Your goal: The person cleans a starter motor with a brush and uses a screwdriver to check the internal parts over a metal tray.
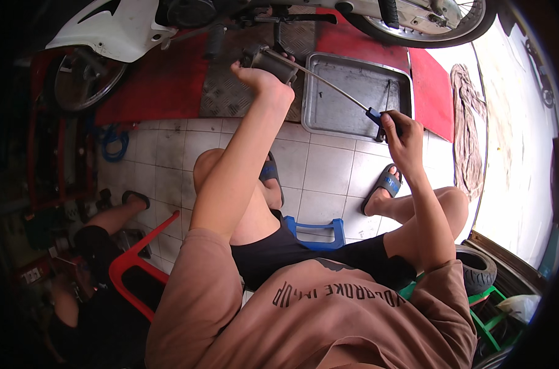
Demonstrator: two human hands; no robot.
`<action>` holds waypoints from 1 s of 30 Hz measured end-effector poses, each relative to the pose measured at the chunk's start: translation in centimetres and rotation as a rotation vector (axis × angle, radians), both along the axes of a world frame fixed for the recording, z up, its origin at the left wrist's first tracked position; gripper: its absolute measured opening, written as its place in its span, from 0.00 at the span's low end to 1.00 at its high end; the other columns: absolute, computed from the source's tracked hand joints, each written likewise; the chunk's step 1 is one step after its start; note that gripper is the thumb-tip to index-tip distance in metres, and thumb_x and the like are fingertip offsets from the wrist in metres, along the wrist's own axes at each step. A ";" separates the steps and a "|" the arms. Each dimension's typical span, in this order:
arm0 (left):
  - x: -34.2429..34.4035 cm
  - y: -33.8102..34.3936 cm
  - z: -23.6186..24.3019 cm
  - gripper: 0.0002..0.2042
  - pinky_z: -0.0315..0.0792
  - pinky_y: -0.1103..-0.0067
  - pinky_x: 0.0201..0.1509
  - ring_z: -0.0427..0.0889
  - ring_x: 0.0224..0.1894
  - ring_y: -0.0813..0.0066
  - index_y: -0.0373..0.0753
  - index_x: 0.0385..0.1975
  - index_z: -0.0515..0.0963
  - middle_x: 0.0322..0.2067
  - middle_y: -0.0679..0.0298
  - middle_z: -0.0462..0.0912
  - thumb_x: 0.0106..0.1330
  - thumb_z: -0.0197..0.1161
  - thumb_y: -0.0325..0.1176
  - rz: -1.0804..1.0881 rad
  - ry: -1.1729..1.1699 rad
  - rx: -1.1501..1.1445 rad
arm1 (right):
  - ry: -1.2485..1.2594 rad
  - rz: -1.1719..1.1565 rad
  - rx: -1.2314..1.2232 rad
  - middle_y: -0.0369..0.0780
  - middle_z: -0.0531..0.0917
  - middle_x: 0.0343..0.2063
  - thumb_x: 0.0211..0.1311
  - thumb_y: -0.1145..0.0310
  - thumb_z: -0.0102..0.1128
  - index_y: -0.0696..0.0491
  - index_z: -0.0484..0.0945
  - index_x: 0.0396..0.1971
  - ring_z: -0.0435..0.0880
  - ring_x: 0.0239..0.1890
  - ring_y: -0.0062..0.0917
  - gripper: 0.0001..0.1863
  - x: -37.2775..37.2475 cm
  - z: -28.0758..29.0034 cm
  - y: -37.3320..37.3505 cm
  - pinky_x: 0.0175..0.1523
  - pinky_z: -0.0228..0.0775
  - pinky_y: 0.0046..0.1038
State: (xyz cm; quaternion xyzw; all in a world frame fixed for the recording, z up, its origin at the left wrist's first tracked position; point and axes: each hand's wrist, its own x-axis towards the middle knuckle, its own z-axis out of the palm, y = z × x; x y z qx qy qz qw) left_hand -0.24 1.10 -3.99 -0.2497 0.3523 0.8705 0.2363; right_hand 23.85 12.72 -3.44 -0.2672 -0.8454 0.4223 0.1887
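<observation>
My left hand (pixel 261 79) is closed around a dark grey cylindrical part (pixel 277 66), held up beside the motorbike. My right hand (pixel 405 134) grips the blue and black handle of a long screwdriver (pixel 328 85). Its thin metal shaft slants up to the left, and its far end meets the top of the cylindrical part; the exact contact is too small to make out. Beneath the shaft is a shallow metal tray (pixel 310 117) with a thin dark rod (pixel 388 92) in it.
A white motorbike (pixel 116 31) stands along the far side, above a red platform (pixel 156 86) with a metal tread plate. A crumpled cloth (pixel 467 123) lies at right. Behind it, nearer me, is a tyre (pixel 479 270). Another person (pixel 101 246) and a red chair (pixel 131 264) are at left.
</observation>
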 end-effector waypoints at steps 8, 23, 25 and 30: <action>-0.3 0.1 0.1 0.30 0.73 0.67 0.35 0.77 0.28 0.62 0.39 0.36 0.73 0.30 0.55 0.77 0.61 0.29 0.59 0.039 -0.054 0.028 | 0.096 0.006 0.099 0.43 0.80 0.26 0.51 0.68 0.70 0.60 0.76 0.33 0.75 0.20 0.22 0.14 -0.2 -0.1 -0.2 0.28 0.67 0.23; -2.1 -1.9 -0.9 0.32 0.74 0.66 0.35 0.77 0.29 0.62 0.42 0.37 0.73 0.32 0.56 0.78 0.64 0.25 0.61 0.075 -0.083 0.029 | 0.234 -0.056 0.117 0.44 0.83 0.30 0.51 0.77 0.67 0.60 0.77 0.39 0.82 0.30 0.28 0.14 -1.6 0.2 -1.0 0.39 0.73 0.25; -2.0 -2.1 -0.7 0.32 0.74 0.66 0.35 0.77 0.29 0.62 0.42 0.37 0.73 0.32 0.57 0.78 0.64 0.25 0.61 0.076 -0.092 0.034 | 0.214 -0.004 0.129 0.44 0.83 0.30 0.50 0.77 0.68 0.60 0.77 0.39 0.82 0.29 0.29 0.14 -1.9 0.3 -1.1 0.39 0.73 0.26; -2.2 -2.6 -0.1 0.31 0.74 0.67 0.35 0.77 0.28 0.62 0.42 0.36 0.73 0.31 0.56 0.78 0.64 0.25 0.60 0.089 -0.112 0.025 | 0.281 0.083 0.217 0.44 0.82 0.28 0.53 0.76 0.66 0.60 0.78 0.36 0.80 0.27 0.32 0.11 -2.8 1.3 -1.9 0.35 0.71 0.26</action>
